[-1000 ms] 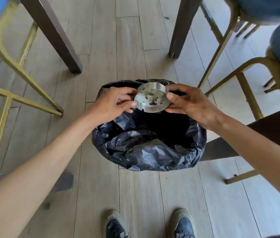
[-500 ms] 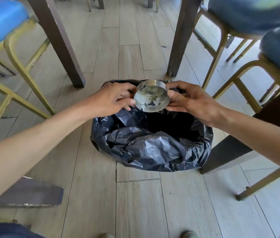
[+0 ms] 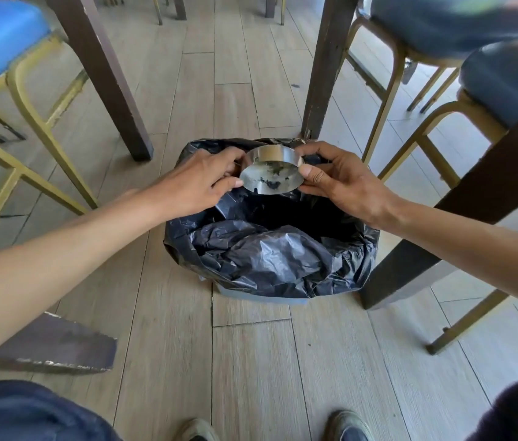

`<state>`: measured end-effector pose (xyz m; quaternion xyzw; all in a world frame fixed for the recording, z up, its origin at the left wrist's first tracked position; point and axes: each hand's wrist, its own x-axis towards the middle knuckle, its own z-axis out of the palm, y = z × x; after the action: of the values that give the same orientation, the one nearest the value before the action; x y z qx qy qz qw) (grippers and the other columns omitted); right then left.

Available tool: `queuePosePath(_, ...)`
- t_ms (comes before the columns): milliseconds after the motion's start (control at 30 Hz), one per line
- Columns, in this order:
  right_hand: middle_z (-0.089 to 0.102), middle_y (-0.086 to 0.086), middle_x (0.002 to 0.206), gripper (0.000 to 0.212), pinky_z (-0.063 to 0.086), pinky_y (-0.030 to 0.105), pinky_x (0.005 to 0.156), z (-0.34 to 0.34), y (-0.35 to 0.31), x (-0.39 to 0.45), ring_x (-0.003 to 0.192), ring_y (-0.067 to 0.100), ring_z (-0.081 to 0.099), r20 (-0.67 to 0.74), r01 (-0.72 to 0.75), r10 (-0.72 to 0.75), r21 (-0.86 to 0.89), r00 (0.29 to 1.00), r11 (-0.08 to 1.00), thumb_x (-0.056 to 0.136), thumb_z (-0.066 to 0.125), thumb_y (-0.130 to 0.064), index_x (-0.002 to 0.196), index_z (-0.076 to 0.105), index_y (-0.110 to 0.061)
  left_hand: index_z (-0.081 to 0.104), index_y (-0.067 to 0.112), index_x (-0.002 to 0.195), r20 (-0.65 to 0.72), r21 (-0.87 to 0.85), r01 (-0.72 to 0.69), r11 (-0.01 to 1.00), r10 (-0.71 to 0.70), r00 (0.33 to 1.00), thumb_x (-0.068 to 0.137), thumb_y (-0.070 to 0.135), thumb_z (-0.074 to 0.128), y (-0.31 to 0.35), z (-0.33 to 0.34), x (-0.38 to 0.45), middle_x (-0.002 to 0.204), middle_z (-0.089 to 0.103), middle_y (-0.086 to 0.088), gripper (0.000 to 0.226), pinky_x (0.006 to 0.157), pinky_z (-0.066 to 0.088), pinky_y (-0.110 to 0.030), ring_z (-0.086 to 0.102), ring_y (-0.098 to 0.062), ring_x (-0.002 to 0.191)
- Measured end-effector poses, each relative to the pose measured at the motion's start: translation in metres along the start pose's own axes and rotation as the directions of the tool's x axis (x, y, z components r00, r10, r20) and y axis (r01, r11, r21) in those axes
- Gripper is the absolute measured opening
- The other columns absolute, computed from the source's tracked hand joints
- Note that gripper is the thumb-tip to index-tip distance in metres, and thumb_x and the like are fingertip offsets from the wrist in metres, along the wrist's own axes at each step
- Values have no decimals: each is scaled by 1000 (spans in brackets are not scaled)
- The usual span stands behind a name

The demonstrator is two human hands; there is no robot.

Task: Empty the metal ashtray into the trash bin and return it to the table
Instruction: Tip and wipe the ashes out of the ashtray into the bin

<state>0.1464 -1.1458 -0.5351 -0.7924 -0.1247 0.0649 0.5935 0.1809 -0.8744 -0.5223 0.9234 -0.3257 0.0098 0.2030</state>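
Over the lined trash bin [image 3: 270, 265], left hand [image 3: 200, 183] and right hand [image 3: 343, 183] pinch the tilted metal ashtray [image 3: 270, 178] so clinging ash falls inside.

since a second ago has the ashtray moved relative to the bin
Hardly: the ashtray stays over the far rim of the bin, held by both hands; the camera shifted, not the ashtray.

Bin [image 3: 260, 294] mostly under liner [image 3: 270, 259].
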Motion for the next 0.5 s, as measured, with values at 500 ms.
queuePosePath(500, 66, 22, 128, 34, 63, 37, 91, -1, 3, 5, 106, 25, 76, 12, -12, 13, -80, 1000, 997, 110, 44, -21, 140, 48, -5, 48, 11, 137, 103, -169, 59, 984, -42, 994, 103, 18, 57, -4, -1, 2, 123, 72, -2, 36, 105, 53, -42, 70, -11, 112)
